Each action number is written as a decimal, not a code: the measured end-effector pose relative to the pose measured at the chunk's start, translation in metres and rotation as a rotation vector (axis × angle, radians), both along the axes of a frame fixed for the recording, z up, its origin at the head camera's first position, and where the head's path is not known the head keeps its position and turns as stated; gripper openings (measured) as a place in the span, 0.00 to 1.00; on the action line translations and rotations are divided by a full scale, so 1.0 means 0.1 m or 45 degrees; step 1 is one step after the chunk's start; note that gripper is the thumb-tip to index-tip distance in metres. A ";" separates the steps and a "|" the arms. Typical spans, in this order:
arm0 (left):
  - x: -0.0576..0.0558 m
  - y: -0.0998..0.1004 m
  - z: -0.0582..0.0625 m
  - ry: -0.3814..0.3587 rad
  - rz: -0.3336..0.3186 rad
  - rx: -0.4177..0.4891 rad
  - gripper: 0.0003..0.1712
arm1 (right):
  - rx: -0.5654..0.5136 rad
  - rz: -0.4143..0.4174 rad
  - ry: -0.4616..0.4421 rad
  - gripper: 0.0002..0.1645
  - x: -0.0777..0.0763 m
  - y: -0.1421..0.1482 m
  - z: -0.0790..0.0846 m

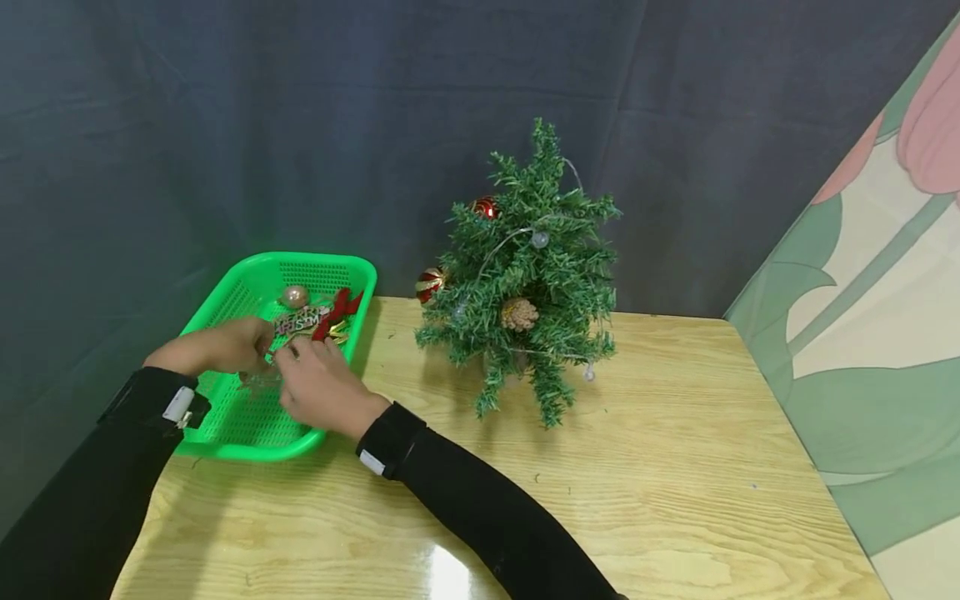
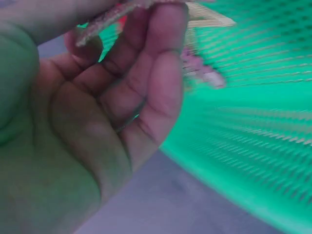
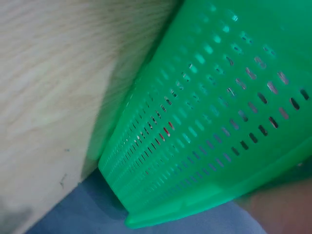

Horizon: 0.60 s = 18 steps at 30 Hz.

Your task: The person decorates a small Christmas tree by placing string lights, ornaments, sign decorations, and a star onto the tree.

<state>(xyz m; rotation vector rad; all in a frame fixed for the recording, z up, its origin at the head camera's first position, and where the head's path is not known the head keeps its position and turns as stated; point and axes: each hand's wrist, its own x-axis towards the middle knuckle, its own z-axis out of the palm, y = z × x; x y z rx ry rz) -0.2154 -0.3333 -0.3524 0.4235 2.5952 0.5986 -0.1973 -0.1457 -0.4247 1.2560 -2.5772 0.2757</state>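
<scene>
Over the green basket [image 1: 262,451], my left hand [image 1: 217,346] pinches a thin glittery ornament [image 2: 109,22] between thumb and curled fingers. Its full shape is hidden. Close beside it, my right hand [image 1: 318,379] reaches in over the near right rim with bent fingers. Its fingertips are hidden, and whether they grip anything does not show. Just beyond the hands lie a Merry Christmas sign [image 1: 302,320], a red bow [image 1: 341,308] and a pale shiny ball [image 1: 295,296]. In the right wrist view, the slotted basket wall fills most of the picture.
Right of the basket stands a small green Christmas tree [image 1: 551,275]. It carries a pinecone [image 1: 520,314], red and gold balls [image 1: 431,285] and a string of lights [image 1: 540,239]. The wooden table [image 1: 675,467] meets a dark curtain [image 1: 375,125] behind.
</scene>
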 end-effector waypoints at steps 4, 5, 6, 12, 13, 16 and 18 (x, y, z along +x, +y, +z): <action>0.11 0.11 0.25 0.054 -0.042 -0.044 0.17 | -0.334 -0.067 -0.159 0.24 0.02 0.12 0.04; 0.15 0.14 0.30 0.082 -0.050 -0.044 0.17 | -0.418 -0.071 -0.282 0.30 0.04 0.15 0.07; 0.20 0.17 0.34 0.122 -0.055 -0.047 0.17 | -0.499 -0.062 -0.402 0.34 0.06 0.19 0.09; 0.62 0.42 0.54 0.334 -0.064 0.120 0.21 | -0.770 0.071 -0.717 0.16 0.25 0.56 0.27; 0.70 0.45 0.57 0.362 -0.065 0.155 0.21 | -0.763 0.084 -0.671 0.13 0.30 0.64 0.30; 0.89 0.56 0.62 0.460 -0.083 0.268 0.23 | -0.763 0.132 -0.536 0.08 0.46 0.87 0.42; 0.99 0.62 0.62 0.524 -0.123 0.376 0.24 | -0.785 0.147 -0.459 0.06 0.56 1.02 0.51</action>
